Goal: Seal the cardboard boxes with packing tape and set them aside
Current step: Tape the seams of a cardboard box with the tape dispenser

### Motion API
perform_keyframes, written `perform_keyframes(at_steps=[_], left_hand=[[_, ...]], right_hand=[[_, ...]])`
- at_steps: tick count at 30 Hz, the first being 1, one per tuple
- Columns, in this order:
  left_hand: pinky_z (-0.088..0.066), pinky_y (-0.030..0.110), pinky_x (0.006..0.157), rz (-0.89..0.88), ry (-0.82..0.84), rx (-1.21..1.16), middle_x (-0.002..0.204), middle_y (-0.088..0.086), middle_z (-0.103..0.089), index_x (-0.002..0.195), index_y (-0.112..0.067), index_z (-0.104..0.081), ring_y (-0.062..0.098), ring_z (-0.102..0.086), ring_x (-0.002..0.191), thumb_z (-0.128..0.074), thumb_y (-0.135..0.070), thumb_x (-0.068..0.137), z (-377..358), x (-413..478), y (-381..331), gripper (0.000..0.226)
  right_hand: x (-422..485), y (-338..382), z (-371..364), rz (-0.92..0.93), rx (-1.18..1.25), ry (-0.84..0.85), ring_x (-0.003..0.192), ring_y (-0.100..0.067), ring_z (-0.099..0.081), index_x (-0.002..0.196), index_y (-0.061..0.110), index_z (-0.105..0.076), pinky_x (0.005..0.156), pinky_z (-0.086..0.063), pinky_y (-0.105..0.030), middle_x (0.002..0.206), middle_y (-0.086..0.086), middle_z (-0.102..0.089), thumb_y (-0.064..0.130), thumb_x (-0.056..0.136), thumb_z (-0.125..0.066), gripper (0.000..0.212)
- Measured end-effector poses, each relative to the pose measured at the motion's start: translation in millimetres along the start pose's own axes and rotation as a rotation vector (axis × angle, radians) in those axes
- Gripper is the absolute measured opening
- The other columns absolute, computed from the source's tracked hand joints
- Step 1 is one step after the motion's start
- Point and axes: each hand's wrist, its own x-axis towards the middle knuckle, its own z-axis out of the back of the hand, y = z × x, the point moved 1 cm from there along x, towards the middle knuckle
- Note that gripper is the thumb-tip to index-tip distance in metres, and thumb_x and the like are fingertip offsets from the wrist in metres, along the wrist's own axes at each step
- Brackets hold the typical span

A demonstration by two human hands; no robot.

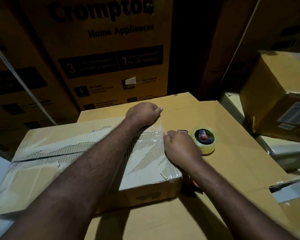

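Both forearms reach in from the near edge and fill the bottom of the view. Dim light.

Behind everything stands a tall printed carton, marked "Crompton Home Appliances", upright past the far edge of the flat cardboard surface that carries the work. More cartons flank it in shadow.

The cardboard box lies on the left half of the surface. It is low and wide, its flaps are down, and its centre seam runs left to right. Its top skin is torn in patches, showing the corrugation, and old clear tape covers much of the lid. The box's right end sits near the middle of the surface.

Off the right edge, a taped carton with a barcode label sits tilted on other boxes.

The left hand is at the box's far right corner, fingers curled, pinching the far end of the tape. The right hand is at the box's right end, fingers curled in a loose fist, with the thumb and forefinger closed on the near end of the tape.

The tape dispenser, a clear roll on a red hub, rests on the surface just beside the right hand, toward the right edge.

A strip of clear tape stretches between the two hands across the box's right end.
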Motion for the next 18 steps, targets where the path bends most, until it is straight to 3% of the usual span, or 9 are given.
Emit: perform_keyframes(at_steps=[4, 6, 8, 10, 13, 16, 18], left_hand=[[-0.048, 0.035, 0.076, 0.016, -0.024, 0.029, 0.092, -0.005, -0.069, 0.092, -0.028, -0.072, 0.022, -0.063, 0.089, -0.034, -0.059, 0.102, -1.0, 0.3, -0.7, 0.050], [-0.046, 0.035, 0.073, 0.015, -0.029, 0.036, 0.093, -0.003, -0.069, 0.094, -0.026, -0.072, 0.023, -0.062, 0.088, -0.034, -0.058, 0.103, -1.5, -0.8, -0.9, 0.050], [-0.045, 0.034, 0.071, 0.018, -0.047, 0.040, 0.091, -0.001, -0.069, 0.093, -0.024, -0.071, 0.024, -0.062, 0.087, -0.034, -0.057, 0.103, -0.4, -3.2, -2.8, 0.051], [-0.045, 0.033, 0.069, 0.023, -0.077, 0.037, 0.088, 0.000, -0.069, 0.091, -0.022, -0.071, 0.025, -0.062, 0.083, -0.035, -0.057, 0.103, 0.5, -5.3, -3.6, 0.051], [-0.046, 0.034, 0.070, 0.038, -0.095, 0.044, 0.084, 0.001, -0.067, 0.088, -0.020, -0.069, 0.026, -0.062, 0.080, -0.035, -0.056, 0.103, -0.1, -9.3, -5.9, 0.051], [-0.046, 0.034, 0.069, 0.055, -0.105, 0.060, 0.079, 0.002, -0.064, 0.086, -0.019, -0.069, 0.027, -0.060, 0.078, -0.035, -0.054, 0.104, -1.6, -10.7, -9.2, 0.052], [-0.041, 0.032, 0.064, 0.065, -0.118, 0.051, 0.073, 0.001, -0.060, 0.083, -0.017, -0.068, 0.027, -0.060, 0.076, -0.038, -0.052, 0.104, -1.2, -10.4, -11.2, 0.051]], right_hand=[[-42.2, -10.7, -0.3, -0.005, 0.037, -0.051, 0.070, -0.029, -0.057, 0.075, 0.021, -0.049, 0.058, -0.040, -0.036, 0.069, -0.004, -0.058, 0.035, 0.103, -0.036, 0.034], [-64.0, -14.5, 1.0, 0.025, 0.048, -0.086, 0.070, -0.024, -0.058, 0.081, 0.023, -0.053, 0.060, -0.039, -0.036, 0.071, 0.001, -0.060, 0.036, 0.103, -0.036, 0.030], [-81.3, -15.1, -0.2, 0.053, 0.102, -0.054, 0.077, -0.011, -0.058, 0.106, 0.027, -0.057, 0.067, -0.041, -0.033, 0.089, 0.007, -0.066, 0.039, 0.103, -0.035, 0.025], [-91.4, -14.8, -3.1, 0.043, 0.250, 0.130, 0.093, 0.003, -0.053, 0.136, 0.031, -0.041, 0.080, -0.047, -0.027, 0.120, 0.013, -0.061, 0.046, 0.102, -0.037, 0.037], [-94.4, -16.9, -0.8, 0.058, 0.254, 0.250, 0.103, 0.005, -0.039, 0.152, 0.028, -0.015, 0.087, -0.042, -0.025, 0.143, 0.009, -0.049, 0.051, 0.099, -0.041, 0.064], [-96.6, -11.4, 7.3, 0.064, -0.017, 0.194, 0.103, -0.016, -0.050, 0.155, 0.021, -0.010, 0.074, -0.039, -0.033, 0.128, -0.001, -0.060, 0.055, 0.099, -0.038, 0.072], [-101.7, -7.4, 6.9, 0.102, -0.160, 0.135, 0.097, -0.018, -0.056, 0.156, 0.015, -0.010, 0.068, -0.032, -0.030, 0.119, -0.002, -0.064, 0.059, 0.099, -0.033, 0.076]])
